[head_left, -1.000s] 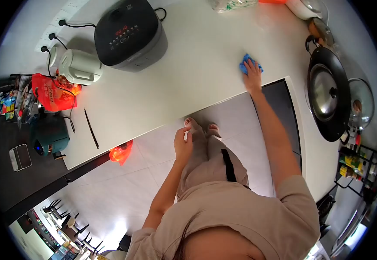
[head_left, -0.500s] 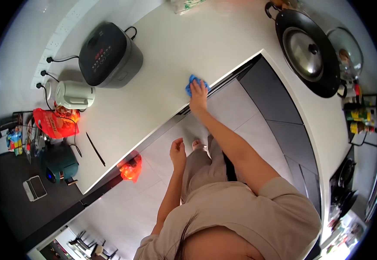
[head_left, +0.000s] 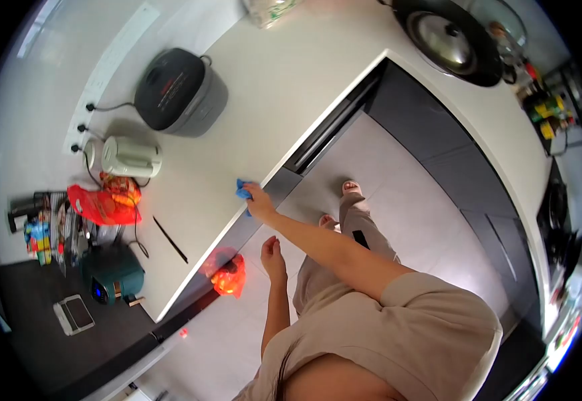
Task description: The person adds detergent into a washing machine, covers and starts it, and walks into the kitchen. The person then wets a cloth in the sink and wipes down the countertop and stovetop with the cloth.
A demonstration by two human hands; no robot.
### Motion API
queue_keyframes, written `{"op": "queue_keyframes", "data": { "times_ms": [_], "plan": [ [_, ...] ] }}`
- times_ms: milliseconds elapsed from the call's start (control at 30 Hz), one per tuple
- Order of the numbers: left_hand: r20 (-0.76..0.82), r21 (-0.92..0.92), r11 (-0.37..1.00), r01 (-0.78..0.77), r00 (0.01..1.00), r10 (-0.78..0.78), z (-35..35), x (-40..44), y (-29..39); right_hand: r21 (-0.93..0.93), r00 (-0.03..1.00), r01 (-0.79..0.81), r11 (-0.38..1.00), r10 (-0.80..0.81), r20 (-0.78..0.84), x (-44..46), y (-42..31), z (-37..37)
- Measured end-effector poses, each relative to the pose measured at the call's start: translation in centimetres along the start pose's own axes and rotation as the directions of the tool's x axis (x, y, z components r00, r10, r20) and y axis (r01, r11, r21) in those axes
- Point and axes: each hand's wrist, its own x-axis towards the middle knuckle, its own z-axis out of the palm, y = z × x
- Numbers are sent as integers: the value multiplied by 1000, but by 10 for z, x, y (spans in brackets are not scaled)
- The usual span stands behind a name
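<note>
My right hand [head_left: 259,202] is at the front edge of the pale countertop [head_left: 264,100], with its fingers closed on a crumpled blue cloth [head_left: 243,189]. The cloth lies on the counter surface, and a bit of blue also shows below the edge. My left hand [head_left: 273,259] hangs in the air over the floor, a little below my right forearm. Its fingers are curled in, and nothing shows in them. A thin black stick-like item [head_left: 170,239] lies on the counter to the left of the cloth.
On the counter stand a dark rice cooker [head_left: 180,93], a pale green kettle [head_left: 132,158], a red plastic bag [head_left: 103,206] and a wok with a lid [head_left: 448,43]. A teal appliance [head_left: 112,274] is at lower left. An orange-red bag [head_left: 229,275] hangs beside the counter front.
My right hand has slid the blue cloth along the counter edge, toward the rice cooker's near side and the black stick. The view has shifted and turned; my left hand stays low, still curled.
</note>
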Motion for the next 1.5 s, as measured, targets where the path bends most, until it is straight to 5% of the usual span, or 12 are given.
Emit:
{"op": "queue_keyframes", "data": {
  "times_ms": [33,133,167,233,333,567,700,733,833,1133,1300,1500],
  "plan": [
    [8,-17,999,35,999,-35,-6,-1,-3,176,985,-162,971,149,83,-5,-5,-2],
    [95,-171,977,127,989,-112,-10,6,-5,463,960,-84,882,-54,276,15,63,-4],
    [131,-216,964,154,983,-128,-8,10,-5,627,947,-171,760,-49,317,15,63,-16],
    [236,-242,949,203,961,-145,1,25,-5,896,892,-445,3,87,443,-34,-17,-78],
    [408,-265,942,207,909,-85,33,33,15,926,915,-361,-113,147,375,-84,-64,-159],
    [749,-35,983,181,656,-94,159,-23,66,973,978,51,-224,-188,-95,-211,-21,-316],
    [879,27,987,157,468,-98,243,-95,43,875,911,411,-257,74,-406,-314,5,-385],
    [893,53,986,155,435,-117,260,-120,40,863,902,405,-300,-22,-431,-342,16,-404],
    [917,121,977,177,357,-179,300,-199,24,754,806,587,-295,117,-581,-426,21,-441],
    [950,303,941,152,25,-310,366,-375,-12,594,661,725,-349,110,-742,-562,71,-536],
    [906,409,864,293,-238,-349,425,-424,17,654,712,683,-325,95,-696,-566,68,-570],
    [969,248,965,-91,22,-247,516,-447,26,776,756,627,-76,303,-581,-541,102,-641]
  ]
}}
